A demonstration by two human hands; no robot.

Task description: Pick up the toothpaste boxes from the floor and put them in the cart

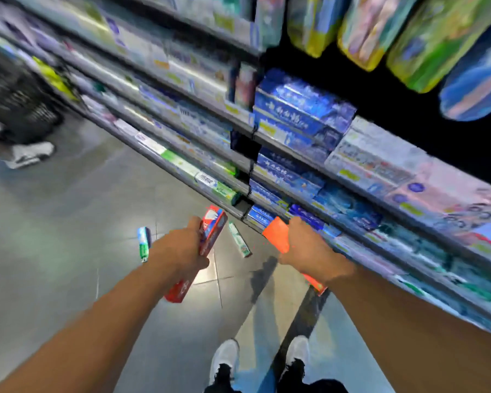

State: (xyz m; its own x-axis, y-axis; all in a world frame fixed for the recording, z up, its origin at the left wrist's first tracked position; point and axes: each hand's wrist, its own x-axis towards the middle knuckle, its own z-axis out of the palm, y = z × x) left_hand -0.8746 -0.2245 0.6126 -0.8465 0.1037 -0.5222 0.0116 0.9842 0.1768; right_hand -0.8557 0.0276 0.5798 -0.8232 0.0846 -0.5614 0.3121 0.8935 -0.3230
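the left hand (182, 251) grips a red toothpaste box (210, 234) and the right hand (306, 248) holds an orange box (277, 236), each partly hidden by its hand, while a green-white box (239, 240) and a blurred blue-green box (143, 243) lie on the floor (54, 222) just beyond them.

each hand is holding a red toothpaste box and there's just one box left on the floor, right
Not quite: the head view shows two boxes on the floor, a blue-green box and a green-white box. The left hand and right hand do each hold a red box.
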